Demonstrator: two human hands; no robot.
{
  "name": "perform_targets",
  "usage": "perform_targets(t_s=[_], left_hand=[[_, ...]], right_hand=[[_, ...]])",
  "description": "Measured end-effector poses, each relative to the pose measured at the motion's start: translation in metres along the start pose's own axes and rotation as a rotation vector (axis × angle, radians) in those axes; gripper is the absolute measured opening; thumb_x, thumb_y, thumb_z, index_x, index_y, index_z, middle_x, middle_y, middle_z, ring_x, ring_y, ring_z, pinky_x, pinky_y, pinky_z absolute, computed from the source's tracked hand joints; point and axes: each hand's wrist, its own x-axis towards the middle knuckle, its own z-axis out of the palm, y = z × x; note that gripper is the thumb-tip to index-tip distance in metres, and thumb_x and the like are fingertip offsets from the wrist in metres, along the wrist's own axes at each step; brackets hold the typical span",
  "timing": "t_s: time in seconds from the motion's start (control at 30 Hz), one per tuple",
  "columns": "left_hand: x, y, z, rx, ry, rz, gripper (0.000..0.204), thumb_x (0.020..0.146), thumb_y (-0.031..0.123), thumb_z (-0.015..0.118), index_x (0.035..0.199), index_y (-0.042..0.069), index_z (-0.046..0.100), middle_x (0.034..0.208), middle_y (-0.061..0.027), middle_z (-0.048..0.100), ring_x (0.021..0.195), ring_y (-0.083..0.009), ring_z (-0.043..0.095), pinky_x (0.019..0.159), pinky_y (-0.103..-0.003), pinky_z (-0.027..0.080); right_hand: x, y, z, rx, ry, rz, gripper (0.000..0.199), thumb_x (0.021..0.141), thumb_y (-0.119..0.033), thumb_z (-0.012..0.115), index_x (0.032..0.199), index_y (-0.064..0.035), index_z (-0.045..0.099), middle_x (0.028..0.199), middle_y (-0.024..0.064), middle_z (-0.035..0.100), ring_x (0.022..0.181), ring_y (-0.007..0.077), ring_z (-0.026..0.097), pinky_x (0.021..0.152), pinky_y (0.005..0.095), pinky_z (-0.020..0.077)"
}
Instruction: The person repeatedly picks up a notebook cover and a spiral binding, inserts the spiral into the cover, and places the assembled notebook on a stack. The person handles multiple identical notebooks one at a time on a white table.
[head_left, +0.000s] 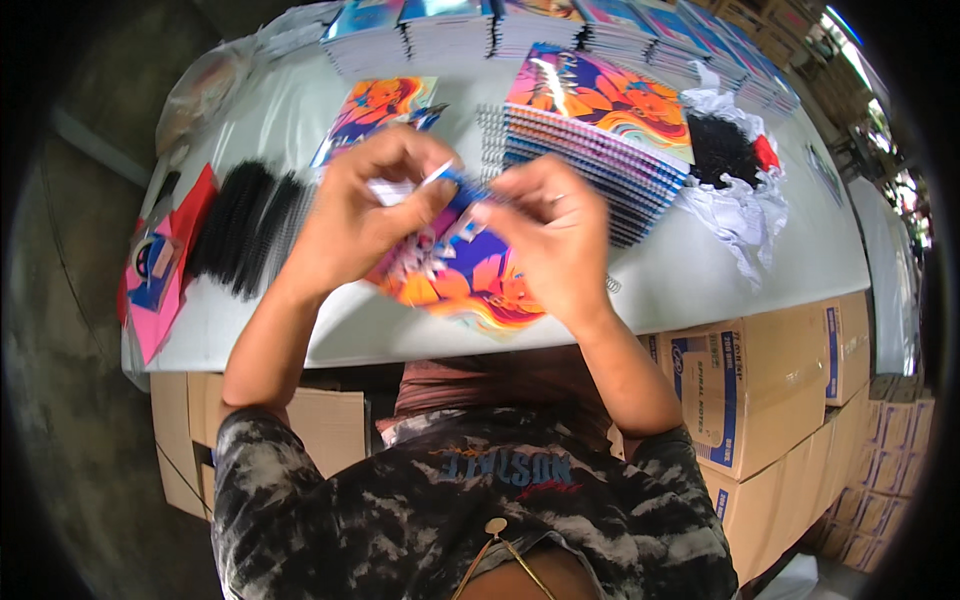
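Between my two hands is a notebook with an orange, purple and blue illustrated cover [470, 275], tilted over the near part of the table. My left hand [365, 210] pinches its far edge, where a blue and white strip shows. At the same edge my right hand [555, 230] has its fingers closed, a little to the right. Motion blurs the fingertips, and whether a coil runs along that edge cannot be made out. Just beyond my left hand lies a matching notebook [385, 100]. A tall pile of spiral notebooks [600, 95] stands beyond my right hand.
Black binding coils [245, 225] lie at the left, beside a pink and red sheet [160, 310] with a tape roll. More black coils [725, 150] sit on crumpled white paper at the right. Notebook stacks [450, 38] line the far edge. Cardboard boxes [780, 385] stand below right.
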Motion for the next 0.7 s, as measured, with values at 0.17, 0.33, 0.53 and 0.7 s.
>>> perform_targets(t_s=[0.17,0.33,0.53,0.7], left_hand=[[0.039,0.014,0.030,-0.326,0.379,-0.034,0.070,0.082,0.021,0.065,0.131,-0.009,0.024,0.104,-0.0187,0.057,0.095,-0.0243,0.060,0.078,-0.031,0.049],[0.110,-0.022,0.076,-0.141,0.551,-0.016,0.036,0.084,0.025,0.062,0.101,-0.004,0.053,0.079,-0.0130,0.062,0.061,-0.0154,0.057,0.057,-0.025,0.044],[0.099,-0.080,0.118,0.261,0.552,-0.048,0.022,0.083,0.023,0.059,0.088,0.001,0.060,0.083,-0.0144,0.062,0.075,-0.0223,0.059,0.065,-0.032,0.045],[0.085,-0.107,0.070,0.233,0.582,0.028,0.026,0.080,0.019,0.059,0.098,0.001,0.059,0.095,-0.0166,0.061,0.084,-0.0304,0.058,0.074,-0.037,0.045]], right_hand=[[0.043,-0.033,-0.051,0.462,0.451,-0.490,0.045,0.087,-0.005,0.054,0.126,-0.0023,0.031,0.105,0.0108,0.052,0.091,0.0160,0.053,0.081,0.0300,0.0463],[0.053,0.007,-0.100,-0.456,0.807,-0.405,0.043,0.080,-0.016,0.064,0.115,0.0013,0.044,0.109,0.0184,0.048,0.105,0.0241,0.044,0.091,0.0417,0.0353],[0.044,0.054,-0.124,-0.476,0.626,-0.315,0.047,0.086,-0.024,0.058,0.120,0.0054,0.044,0.118,0.0231,0.050,0.110,0.0296,0.048,0.094,0.0349,0.0345],[0.023,0.050,-0.127,-0.645,0.658,-0.380,0.054,0.088,-0.020,0.055,0.130,0.0065,0.035,0.133,0.0208,0.041,0.123,0.0278,0.040,0.103,0.0333,0.0273]])
